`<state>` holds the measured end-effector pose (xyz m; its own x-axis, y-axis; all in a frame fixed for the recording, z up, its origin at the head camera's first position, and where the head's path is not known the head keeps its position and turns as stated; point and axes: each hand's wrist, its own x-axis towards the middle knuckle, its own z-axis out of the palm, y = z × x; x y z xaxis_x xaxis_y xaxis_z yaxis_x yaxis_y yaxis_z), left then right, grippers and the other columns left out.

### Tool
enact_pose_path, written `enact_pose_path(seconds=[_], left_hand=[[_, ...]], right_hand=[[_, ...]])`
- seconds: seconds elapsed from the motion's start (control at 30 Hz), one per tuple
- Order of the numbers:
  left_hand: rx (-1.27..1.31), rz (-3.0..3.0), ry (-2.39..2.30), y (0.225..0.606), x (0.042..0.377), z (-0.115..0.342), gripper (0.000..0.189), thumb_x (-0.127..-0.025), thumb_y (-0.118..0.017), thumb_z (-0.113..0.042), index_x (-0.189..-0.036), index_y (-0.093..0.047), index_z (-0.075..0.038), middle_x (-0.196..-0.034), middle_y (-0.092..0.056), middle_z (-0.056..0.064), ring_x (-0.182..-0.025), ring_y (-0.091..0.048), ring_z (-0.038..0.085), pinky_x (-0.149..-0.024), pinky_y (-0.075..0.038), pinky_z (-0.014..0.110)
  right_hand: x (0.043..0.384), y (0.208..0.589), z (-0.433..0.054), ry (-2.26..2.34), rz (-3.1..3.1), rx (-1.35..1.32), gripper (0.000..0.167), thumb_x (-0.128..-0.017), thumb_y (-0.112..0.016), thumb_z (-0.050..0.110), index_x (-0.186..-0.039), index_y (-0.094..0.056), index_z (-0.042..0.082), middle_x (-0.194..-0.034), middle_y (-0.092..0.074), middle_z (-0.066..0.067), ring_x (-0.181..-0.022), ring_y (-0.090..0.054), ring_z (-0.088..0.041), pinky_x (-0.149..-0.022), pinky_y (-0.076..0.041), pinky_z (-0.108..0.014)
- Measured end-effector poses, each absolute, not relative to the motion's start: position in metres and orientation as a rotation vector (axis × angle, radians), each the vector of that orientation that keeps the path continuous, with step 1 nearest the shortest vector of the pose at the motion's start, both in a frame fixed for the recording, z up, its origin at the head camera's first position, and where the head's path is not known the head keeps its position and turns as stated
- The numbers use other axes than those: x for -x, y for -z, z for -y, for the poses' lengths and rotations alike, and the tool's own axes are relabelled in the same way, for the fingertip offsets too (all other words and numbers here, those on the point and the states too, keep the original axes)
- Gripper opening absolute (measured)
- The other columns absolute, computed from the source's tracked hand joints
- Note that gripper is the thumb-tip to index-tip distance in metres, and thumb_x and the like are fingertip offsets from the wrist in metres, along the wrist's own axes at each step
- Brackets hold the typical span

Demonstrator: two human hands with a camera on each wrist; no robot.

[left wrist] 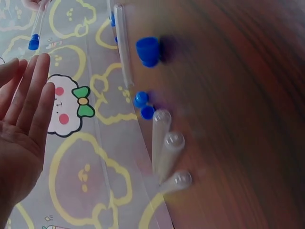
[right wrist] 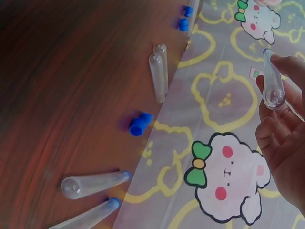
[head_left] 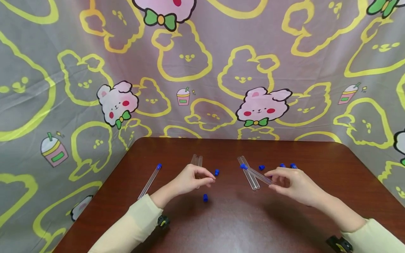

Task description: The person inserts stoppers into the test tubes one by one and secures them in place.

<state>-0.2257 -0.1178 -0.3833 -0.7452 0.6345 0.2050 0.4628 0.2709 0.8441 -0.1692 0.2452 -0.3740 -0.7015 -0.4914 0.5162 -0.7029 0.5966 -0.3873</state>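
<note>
My right hand pinches a clear test tube between thumb and fingers, above the table. A blue cap is on the tube's far end, which points left. In the right wrist view the tube's rounded bottom faces the camera. My left hand hovers above the table and holds nothing; its fingers look fairly straight in the left wrist view. Several uncapped tubes lie partly hidden behind it. A loose blue cap lies just past its fingertips, and another cap lies nearer the front.
Two uncapped tubes lie side by side at mid-table, beneath the held one. One capped tube rests at the left. Another loose cap lies right of the pair. Two capped tubes lie at the right. A patterned curtain surrounds the table.
</note>
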Motion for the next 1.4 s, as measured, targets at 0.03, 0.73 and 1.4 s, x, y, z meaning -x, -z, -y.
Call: enact_pose_path(seconds=[0.03,0.73,1.4], left_hand=[[-1.012,-2.366,-1.465,0.383,0.225,0.119,0.011,-0.09,-0.071,-0.015,-0.097,-0.076,-0.007,-0.079,-0.073,0.007,-0.051,-0.055,0.016,-0.042,-0.036,0.022],[-1.03,-2.608,-1.33,0.387,0.238,0.152,0.015,-0.089,-0.073,-0.016,-0.102,-0.075,-0.009,-0.09,-0.072,-0.005,-0.075,-0.066,0.014,-0.064,-0.054,0.033],[-0.876,-2.721,-1.351,0.39,0.235,0.181,0.023,-0.086,-0.076,-0.02,-0.107,-0.073,-0.01,-0.096,-0.071,-0.005,-0.083,-0.066,0.013,-0.069,-0.054,0.03]], right_hand=[[0.169,0.374,-0.246,-0.824,2.479,-0.951,0.041,-0.072,-0.084,0.002,-0.107,-0.07,0.018,-0.079,-0.054,0.02,-0.062,-0.047,0.0,-0.051,-0.042,-0.02],[0.182,0.381,-0.273,-0.765,2.502,-0.844,0.035,-0.073,-0.081,-0.002,-0.104,-0.068,0.01,-0.073,-0.055,0.021,-0.059,-0.046,0.001,-0.048,-0.039,-0.02],[0.19,0.401,-0.285,-0.807,2.636,-0.702,0.031,-0.079,-0.078,0.002,-0.108,-0.066,0.003,-0.074,-0.054,0.013,-0.058,-0.046,0.0,-0.047,-0.041,-0.022]])
